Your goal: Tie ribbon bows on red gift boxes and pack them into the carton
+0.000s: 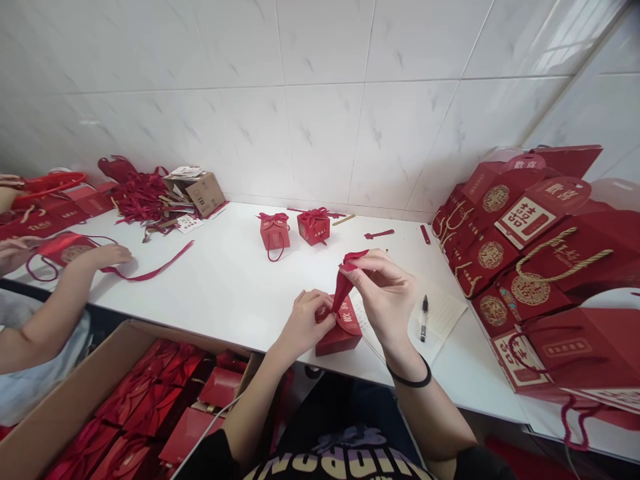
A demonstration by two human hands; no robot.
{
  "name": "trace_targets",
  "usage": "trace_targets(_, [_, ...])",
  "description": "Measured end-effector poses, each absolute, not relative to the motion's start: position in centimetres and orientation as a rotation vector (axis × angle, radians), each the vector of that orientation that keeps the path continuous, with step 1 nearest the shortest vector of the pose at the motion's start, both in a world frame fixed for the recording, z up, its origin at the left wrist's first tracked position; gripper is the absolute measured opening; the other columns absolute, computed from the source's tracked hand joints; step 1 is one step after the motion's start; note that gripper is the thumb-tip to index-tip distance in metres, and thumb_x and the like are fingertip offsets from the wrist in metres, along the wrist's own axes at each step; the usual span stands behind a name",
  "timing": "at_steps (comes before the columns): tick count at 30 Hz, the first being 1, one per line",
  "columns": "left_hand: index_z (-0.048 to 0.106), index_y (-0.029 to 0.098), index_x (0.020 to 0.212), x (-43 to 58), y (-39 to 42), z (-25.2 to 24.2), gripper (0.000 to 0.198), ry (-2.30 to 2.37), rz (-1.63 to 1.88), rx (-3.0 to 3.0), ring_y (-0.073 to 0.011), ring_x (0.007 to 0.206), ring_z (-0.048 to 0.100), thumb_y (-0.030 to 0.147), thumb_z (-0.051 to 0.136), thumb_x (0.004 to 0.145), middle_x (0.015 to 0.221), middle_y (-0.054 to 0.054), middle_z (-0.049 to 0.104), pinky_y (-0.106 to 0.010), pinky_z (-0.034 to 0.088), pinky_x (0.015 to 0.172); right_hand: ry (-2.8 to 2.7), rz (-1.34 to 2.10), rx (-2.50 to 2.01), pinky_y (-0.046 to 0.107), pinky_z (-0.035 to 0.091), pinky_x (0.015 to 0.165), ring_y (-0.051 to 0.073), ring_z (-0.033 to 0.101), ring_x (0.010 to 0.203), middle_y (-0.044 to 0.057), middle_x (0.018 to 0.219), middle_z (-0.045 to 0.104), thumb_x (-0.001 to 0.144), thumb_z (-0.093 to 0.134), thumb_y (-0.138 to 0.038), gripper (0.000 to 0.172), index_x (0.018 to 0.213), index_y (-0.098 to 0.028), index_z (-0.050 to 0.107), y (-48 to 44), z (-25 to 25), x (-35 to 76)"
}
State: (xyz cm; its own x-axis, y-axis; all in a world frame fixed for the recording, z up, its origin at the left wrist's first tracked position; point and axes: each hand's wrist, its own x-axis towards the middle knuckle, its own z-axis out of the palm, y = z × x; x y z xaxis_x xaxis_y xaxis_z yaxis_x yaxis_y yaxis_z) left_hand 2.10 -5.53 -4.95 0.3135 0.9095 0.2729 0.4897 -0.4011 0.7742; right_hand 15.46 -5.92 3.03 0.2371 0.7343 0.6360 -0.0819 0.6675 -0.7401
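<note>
A small red gift box [339, 343] with gold and white print stands near the table's front edge, below my hands. From its top rises a dark red ribbon [342, 288], pulled up and folded over. My right hand [385, 293], with a black band at the wrist, pinches the ribbon's upper end above the box. At the box's top, the fingers of my left hand [305, 320] are closed on the ribbon's base, partly covering the lid. Whether a knot lies under those fingers is hidden.
Two ribbon-tied boxes [314, 227] stand at the back. A pen [425, 319] lies on an open notebook [447, 310]. Stacked red gift bags [530, 287] crowd the right. A carton [120, 327] of red boxes is at lower left. Another person's hands [113, 255] handle a red box and ribbon.
</note>
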Motion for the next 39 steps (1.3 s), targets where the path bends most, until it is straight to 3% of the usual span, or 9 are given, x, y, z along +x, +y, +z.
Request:
trace_targets(3, [0.053,0.019,0.071,2.8,-6.0,-5.3,0.011,1.267,1.012,1.971,-0.0196,0.088,0.052,0.023,0.058,0.080,0.087,-0.003,0.060,-0.037,0.039,0.087,-1.204,0.623,-0.643,0.027,0.048,0.058,0.015,0.059,0.070,-0.001,0.075,0.065,0.074,0.069,-0.012,0.014,0.073,-0.025,0.071,-5.9,3.2,15.4])
trace_targets(9, [0.052,0.019,0.069,2.7,-5.9,-6.5,0.012,1.206,1.058,1.927,-0.0179,0.092,0.052,0.017,0.059,0.079,0.089,-0.002,0.059,-0.032,0.043,0.084,-1.240,0.653,-0.670,0.027,0.047,0.058,0.014,0.057,0.066,-0.001,0.069,0.062,0.079,0.068,-0.021,0.012,0.066,-0.023,0.070,-5.8,3.2,16.0])
trace_targets(12, [0.050,0.019,0.067,2.5,-5.7,-6.7,0.015,1.202,1.042,1.920,-0.0178,0.092,0.053,0.017,0.061,0.077,0.089,-0.002,0.059,-0.033,0.043,0.084,-1.230,0.696,-0.685,0.027,0.045,0.058,0.014,0.055,0.064,-0.001,0.066,0.059,0.082,0.066,-0.026,0.022,0.060,-0.022,0.067,-5.7,3.2,16.5])
trace_targets(21, [0.041,0.019,0.063,2.6,-5.6,-6.3,0.023,1.184,0.949,1.881,-0.0189,0.095,0.051,0.019,0.059,0.077,0.091,-0.003,0.056,-0.035,0.042,0.087,-1.193,0.661,-0.724,0.026,0.042,0.057,0.013,0.052,0.064,-0.001,0.067,0.057,0.082,0.067,-0.023,0.016,0.066,-0.023,0.071,-5.6,3.2,16.6])
trace_targets(29, [0.046,0.018,0.065,2.4,-5.9,-5.8,0.017,1.158,0.877,1.942,-0.0190,0.098,0.053,0.019,0.055,0.079,0.102,-0.005,0.055,-0.034,0.045,0.088,-1.258,0.631,-0.742,0.025,0.048,0.059,0.015,0.057,0.069,0.000,0.073,0.063,0.077,0.071,-0.021,0.008,0.074,-0.027,0.075,-5.4,2.9,16.5])
trace_targets(32, [0.050,0.018,0.068,2.4,-6.1,-5.8,0.014,1.145,0.881,1.947,-0.0188,0.101,0.053,0.019,0.054,0.081,0.107,-0.005,0.054,-0.032,0.045,0.090,-1.239,0.657,-0.728,0.023,0.048,0.060,0.015,0.058,0.072,0.000,0.078,0.065,0.074,0.073,-0.018,0.014,0.082,-0.029,0.076,-5.2,2.6,16.2])
trace_targets(39, [0.058,0.019,0.081,2.4,-6.4,-5.7,0.006,1.148,0.811,1.903,-0.0191,0.102,0.054,0.019,0.052,0.082,0.112,-0.006,0.052,-0.032,0.047,0.088,-1.124,0.712,-0.675,0.020,0.047,0.058,0.012,0.058,0.068,-0.002,0.073,0.064,0.075,0.072,-0.017,0.008,0.076,-0.025,0.072,-4.4,2.2,15.8])
